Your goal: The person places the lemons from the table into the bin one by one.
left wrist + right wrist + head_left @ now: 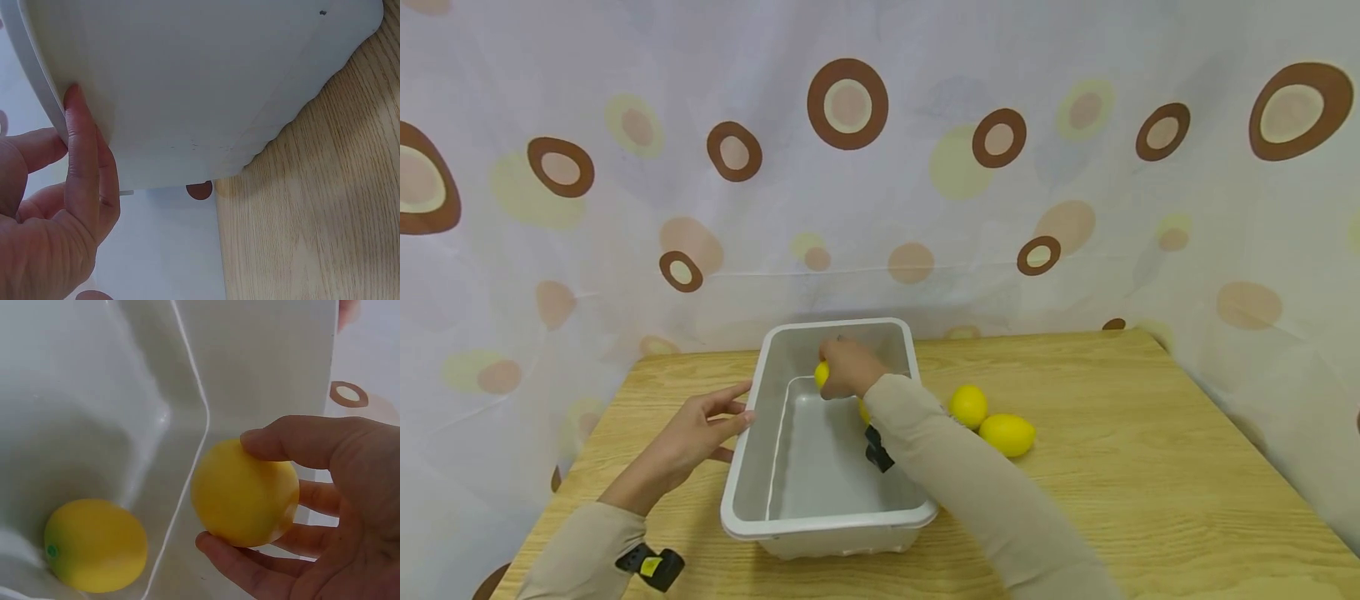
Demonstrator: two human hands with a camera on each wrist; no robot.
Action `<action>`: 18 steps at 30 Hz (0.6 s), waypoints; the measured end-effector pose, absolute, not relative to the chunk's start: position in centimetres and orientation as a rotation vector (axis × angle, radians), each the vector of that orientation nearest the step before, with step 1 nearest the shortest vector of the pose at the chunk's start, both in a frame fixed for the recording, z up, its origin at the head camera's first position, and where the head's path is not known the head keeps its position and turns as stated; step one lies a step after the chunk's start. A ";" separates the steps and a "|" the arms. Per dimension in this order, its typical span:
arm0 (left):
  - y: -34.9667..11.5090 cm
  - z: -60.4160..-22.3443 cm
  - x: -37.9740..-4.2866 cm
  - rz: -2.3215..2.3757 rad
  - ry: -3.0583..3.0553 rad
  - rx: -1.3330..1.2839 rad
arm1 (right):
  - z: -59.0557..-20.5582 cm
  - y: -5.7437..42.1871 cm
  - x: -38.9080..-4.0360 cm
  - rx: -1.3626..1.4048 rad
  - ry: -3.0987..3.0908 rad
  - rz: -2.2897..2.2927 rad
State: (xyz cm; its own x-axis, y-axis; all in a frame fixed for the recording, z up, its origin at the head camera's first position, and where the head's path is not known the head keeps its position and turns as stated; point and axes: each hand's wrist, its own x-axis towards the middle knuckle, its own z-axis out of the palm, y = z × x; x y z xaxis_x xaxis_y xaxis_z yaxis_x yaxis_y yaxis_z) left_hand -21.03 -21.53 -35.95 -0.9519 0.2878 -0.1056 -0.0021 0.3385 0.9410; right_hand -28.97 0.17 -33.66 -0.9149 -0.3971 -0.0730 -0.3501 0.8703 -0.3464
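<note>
Nearest me: my beige left sleeve [580, 557], a black device [658, 567] with a yellow patch at its wrist; my right sleeve [992, 492] slants across the bin's right rim.

Pale grey bin [827, 529]: upright, long side running away from me, resting on the wood-grain table [1135, 433].

Left hand [692, 433]: at the bin's left side, fingers spread and fairly straight, touching the rim; one fingertip lies on the outer wall just below it.

To the right of the bin, on the table: a tapered lemon [1007, 435] and, slightly farther off, a rounder-looking lemon [968, 407] just beside it. Contact between the two: cannot tell.

Inside the bin, low down: a lemon with a green spot [94, 544], mostly hidden by my forearm in the head view.

Right hand [850, 367]: inside the bin toward its far end, thumb and fingers closed around the held lemon [244, 494]. Whether that lemon touches the wall, cannot tell.

Farthest: pale backdrop cloth [910, 200], printed with brown rings and peach and yellow-green spots.
</note>
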 end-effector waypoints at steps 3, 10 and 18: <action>-21.5 -35.9 -20.9 1.654 2.349 0.249 | -34.5 0.0 -29.1 -0.579 2.922 -0.502; -21.7 -36.0 -20.8 1.649 2.349 0.235 | -35.9 -0.2 -29.3 -0.605 2.966 -0.466; -21.5 -35.9 -21.0 1.658 2.338 0.253 | -36.9 -0.5 -29.4 -0.655 2.936 -0.361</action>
State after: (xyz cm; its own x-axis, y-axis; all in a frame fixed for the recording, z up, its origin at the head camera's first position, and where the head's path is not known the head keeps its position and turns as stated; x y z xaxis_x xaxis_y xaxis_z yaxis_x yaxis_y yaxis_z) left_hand -20.96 -21.45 -35.92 -0.9501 0.2908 -0.1125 -0.0099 0.3325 0.9431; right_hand -29.44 -0.49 -36.90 -0.9007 -0.4308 -0.0568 -0.4042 0.8787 -0.2540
